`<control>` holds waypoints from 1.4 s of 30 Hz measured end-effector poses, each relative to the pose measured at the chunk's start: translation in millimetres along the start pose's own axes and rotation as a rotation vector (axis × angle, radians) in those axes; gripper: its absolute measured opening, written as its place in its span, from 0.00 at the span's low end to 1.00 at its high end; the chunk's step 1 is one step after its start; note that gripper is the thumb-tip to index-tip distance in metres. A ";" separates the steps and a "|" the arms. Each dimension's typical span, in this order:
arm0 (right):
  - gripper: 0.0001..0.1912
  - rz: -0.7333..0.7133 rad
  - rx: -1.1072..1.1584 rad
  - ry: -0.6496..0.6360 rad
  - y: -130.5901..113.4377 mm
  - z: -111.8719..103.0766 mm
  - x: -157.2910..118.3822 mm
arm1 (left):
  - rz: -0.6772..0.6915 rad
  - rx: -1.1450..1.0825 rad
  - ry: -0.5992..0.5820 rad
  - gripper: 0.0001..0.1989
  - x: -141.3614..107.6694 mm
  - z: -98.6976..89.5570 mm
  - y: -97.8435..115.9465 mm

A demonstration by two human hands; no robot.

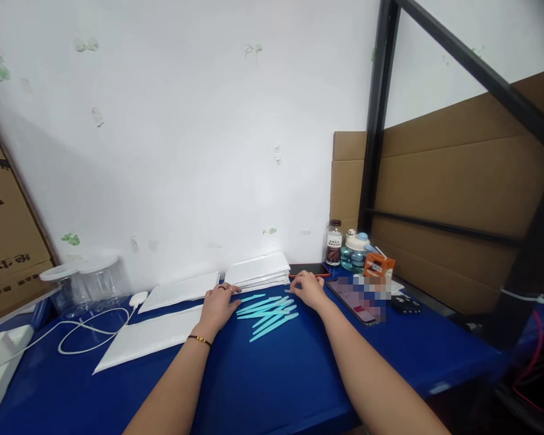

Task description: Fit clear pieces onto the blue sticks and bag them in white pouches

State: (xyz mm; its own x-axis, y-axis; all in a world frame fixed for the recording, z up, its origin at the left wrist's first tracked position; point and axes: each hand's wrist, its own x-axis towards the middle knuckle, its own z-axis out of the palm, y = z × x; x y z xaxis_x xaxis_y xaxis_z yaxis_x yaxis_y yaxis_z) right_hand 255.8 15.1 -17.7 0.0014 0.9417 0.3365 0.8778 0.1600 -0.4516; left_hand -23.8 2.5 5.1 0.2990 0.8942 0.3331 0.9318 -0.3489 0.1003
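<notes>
Several flat turquoise sticks with tapered ends (272,317) lie loosely crossed on the blue table between my hands. My left hand (217,309) rests at their left end, fingers stretched forward and thumb apart, near the front corner of a stack of white padded envelopes (258,269). No held thing shows in it. On the other side, my right hand (309,290) has its fingers curled together in a pinch by the sticks' right end. A small pale tip shows at its fingertips, too small to name. Under my left wrist lies the edge of another white envelope (154,335).
Further left are another white envelope (181,291), a white cable (95,329) and clear plastic jars (102,284). To the right stand a brown-capped bottle (334,244), a blue-lidded cup (356,254) and an orange carton (379,272). A phone (351,299) lies beside my right forearm.
</notes>
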 end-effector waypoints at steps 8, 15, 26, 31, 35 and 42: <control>0.04 -0.179 -0.075 -0.232 -38.2 13.0 16.4 | 0.075 -0.086 -0.109 0.08 0.7 1.3 12.0; 0.07 -0.270 -0.014 -0.274 -29.1 9.6 15.5 | -0.007 -0.060 -0.145 0.08 3.5 2.0 5.4; 0.04 -0.186 -0.025 -0.175 -2.6 -16.5 14.1 | -0.097 -0.056 -0.060 0.09 0.9 -5.5 -14.4; 0.05 -0.261 -0.014 -0.331 -12.7 -14.1 7.0 | 0.030 -0.137 -0.134 0.10 -2.0 -4.4 0.0; 0.04 -0.305 0.006 -0.356 -16.7 -8.7 5.9 | 0.100 -0.187 -0.128 0.11 -4.1 -0.3 5.2; 0.05 -0.398 0.071 -0.244 -24.6 -7.2 7.2 | 0.054 -0.111 -0.102 0.11 0.5 -2.1 5.6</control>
State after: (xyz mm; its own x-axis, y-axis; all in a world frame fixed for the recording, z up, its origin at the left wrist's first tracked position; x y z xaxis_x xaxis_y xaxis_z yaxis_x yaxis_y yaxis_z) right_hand 237.7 15.9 1.8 -0.4484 0.8437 0.2951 0.7521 0.5346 -0.3854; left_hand -18.9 0.4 7.7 0.3728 0.8952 0.2442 0.8869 -0.4212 0.1897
